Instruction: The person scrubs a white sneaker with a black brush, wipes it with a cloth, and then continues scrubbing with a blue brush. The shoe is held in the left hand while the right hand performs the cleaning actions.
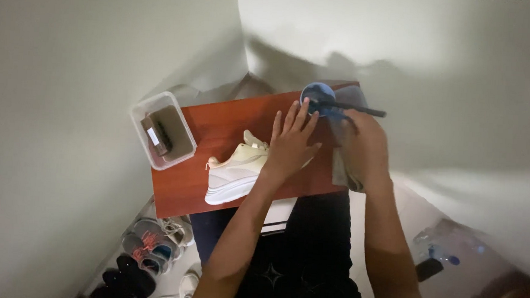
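Your left hand is flat, fingers spread, pressing on the white sneaker lying on its side mid-way along the red-brown board. Your right hand is fisted round a dark brush handle, its head in the blue bowl at the board's far corner. Both forearms are extended, wrists nearly level.

A cream sneaker lies sole-down on the reddish table, toe toward the near-left edge.

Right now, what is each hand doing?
Left hand: open, flat on the cream sneaker.
Right hand: closed on a dark brush handle.
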